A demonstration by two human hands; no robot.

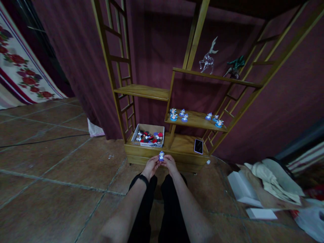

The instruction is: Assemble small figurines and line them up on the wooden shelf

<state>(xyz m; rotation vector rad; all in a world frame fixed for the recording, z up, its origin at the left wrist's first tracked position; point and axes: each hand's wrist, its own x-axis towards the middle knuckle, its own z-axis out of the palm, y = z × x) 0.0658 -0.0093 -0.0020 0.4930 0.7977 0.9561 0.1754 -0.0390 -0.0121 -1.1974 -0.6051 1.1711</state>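
A small purple-and-white figurine (161, 155) is held upright between my two hands, just in front of the cabinet's low base. My left hand (152, 164) grips it from the left side, a dark band on that wrist. From the right, the fingers of my right hand (170, 162) close on the same figurine. Beyond my hands stands an open cardboard box (150, 127) holding several red, black and white figurines (149, 137). On the shelf (194, 118) above and to the right, several similar blue and purple figurines (184, 117) stand in two groups.
A phone (198, 146) lies on the cabinet's bottom board, right of the divider post. A clear deer ornament (208, 60) and a dark green ornament (235, 67) stand higher up. White boxes (244, 189) and cloth (270, 179) lie on the floor at right.
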